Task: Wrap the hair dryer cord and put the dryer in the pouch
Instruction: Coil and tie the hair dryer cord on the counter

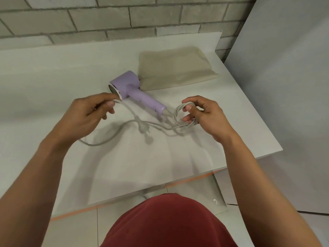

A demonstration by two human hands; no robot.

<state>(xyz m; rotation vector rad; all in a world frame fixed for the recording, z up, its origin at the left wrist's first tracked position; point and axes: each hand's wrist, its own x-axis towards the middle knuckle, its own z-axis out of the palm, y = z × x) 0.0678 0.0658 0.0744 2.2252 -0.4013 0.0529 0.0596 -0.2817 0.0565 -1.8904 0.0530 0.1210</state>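
Note:
A lilac hair dryer [135, 90] lies on the white table [53, 77], its handle pointing toward the right. Its white cord [106, 138] leaves the handle's end. My right hand [206, 116] holds several coiled loops of that cord just right of the handle. My left hand [89, 113] pinches a stretch of the cord near the dryer's nozzle; the plug [142, 127] hangs blurred below it. A slack loop trails over the table to the left. The beige pouch [176, 68] lies flat behind the dryer, touching its head.
A grey brick wall [106, 18] runs behind the table. The table's right edge [252, 107] drops off next to a grey panel. Below the near edge are floor tiles and my red clothing [169, 223].

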